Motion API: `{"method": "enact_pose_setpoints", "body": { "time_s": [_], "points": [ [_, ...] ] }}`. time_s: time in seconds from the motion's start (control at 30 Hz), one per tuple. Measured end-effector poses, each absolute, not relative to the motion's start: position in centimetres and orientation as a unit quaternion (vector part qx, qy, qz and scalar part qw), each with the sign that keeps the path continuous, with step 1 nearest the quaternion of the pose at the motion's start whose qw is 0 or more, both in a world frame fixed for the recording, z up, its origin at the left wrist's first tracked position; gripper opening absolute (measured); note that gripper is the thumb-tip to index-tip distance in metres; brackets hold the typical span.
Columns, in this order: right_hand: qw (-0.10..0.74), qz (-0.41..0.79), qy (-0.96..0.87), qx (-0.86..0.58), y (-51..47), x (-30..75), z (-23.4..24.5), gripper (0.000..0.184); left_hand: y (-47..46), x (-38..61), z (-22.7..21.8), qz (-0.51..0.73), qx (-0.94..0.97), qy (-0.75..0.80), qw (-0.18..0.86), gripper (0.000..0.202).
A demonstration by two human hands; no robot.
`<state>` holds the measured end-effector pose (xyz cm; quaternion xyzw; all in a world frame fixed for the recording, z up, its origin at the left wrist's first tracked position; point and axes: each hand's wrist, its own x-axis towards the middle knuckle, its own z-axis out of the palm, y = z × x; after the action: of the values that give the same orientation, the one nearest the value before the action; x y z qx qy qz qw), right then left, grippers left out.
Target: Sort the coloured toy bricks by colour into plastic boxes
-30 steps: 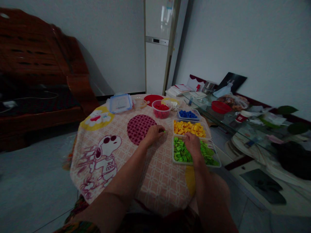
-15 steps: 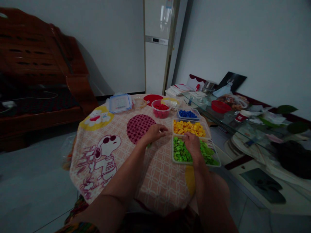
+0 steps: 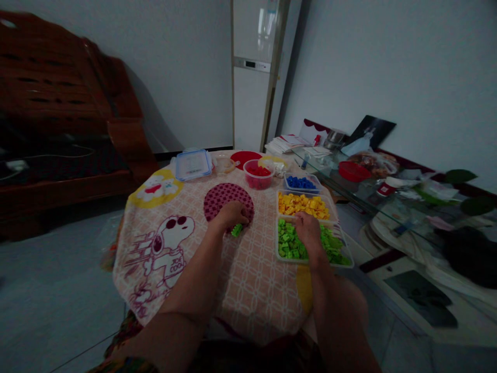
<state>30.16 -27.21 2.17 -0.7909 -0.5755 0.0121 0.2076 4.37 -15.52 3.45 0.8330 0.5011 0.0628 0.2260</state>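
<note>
My left hand [image 3: 232, 213] is over the near edge of the dark red patterned round patch, fingers curled down and closed at a small piece of green building blocks [image 3: 236, 230]. The fingertips are partly hidden. My right hand [image 3: 308, 226] is above the divided clear box [image 3: 277, 243], by the wall between its two sections. Its fingers are pinched together, and what they hold cannot be made out. Yellow blocks [image 3: 306, 203] fill the far section. Loose green blocks [image 3: 289, 241] fill the near one, partly covered by my right wrist.
Behind the divided box stand a small box of blue blocks [image 3: 301, 182] and a round tub [image 3: 258, 178] with red blocks. A blue-rimmed lid [image 3: 193, 164] lies at the far left of the cloth-covered table [image 3: 256, 290]. A cluttered glass table [image 3: 373, 207] stands at the right.
My left hand has moved left from beside the divided box to the green piece, which was partly hidden under my wrist before. My right hand has stayed almost still over the box.
</note>
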Motion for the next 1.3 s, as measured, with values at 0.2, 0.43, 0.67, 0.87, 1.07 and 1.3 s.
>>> {"method": "enact_pose_setpoints", "body": {
  "time_s": [0.2, 0.43, 0.67, 0.87, 1.07, 1.3],
  "points": [
    [0.221, 0.004, -0.58, -0.784, -27.2, 30.2, 2.0, 0.033, -15.7, 5.2, 3.9, 0.153, 0.838, 0.452, 0.264, 0.016],
    [0.218, 0.009, -0.577, -0.787, -27.2, 30.2, 2.0, 0.032, -17.3, 9.2, 3.7, 0.265, 0.827, 0.322, 0.377, 0.022],
    [0.215, 0.014, -0.578, -0.787, -27.2, 30.0, 2.2, 0.032, -19.2, 11.9, 3.2, 0.263, 0.823, 0.284, 0.416, 0.022],
    [0.214, 0.012, -0.577, -0.788, -27.2, 30.1, 2.3, 0.031, -18.0, 9.2, 4.3, 0.26, 0.829, 0.326, 0.372, 0.023],
    [0.218, 0.011, -0.581, -0.784, -27.3, 30.1, 2.2, 0.031, -15.7, 3.7, 4.4, 0.11, 0.846, 0.453, 0.259, 0.015],
    [0.22, 0.005, -0.582, -0.782, -27.3, 30.1, 2.0, 0.031, -14.9, 3.0, 3.1, 0.001, 0.831, 0.466, 0.303, 0.018]
  ]
}}
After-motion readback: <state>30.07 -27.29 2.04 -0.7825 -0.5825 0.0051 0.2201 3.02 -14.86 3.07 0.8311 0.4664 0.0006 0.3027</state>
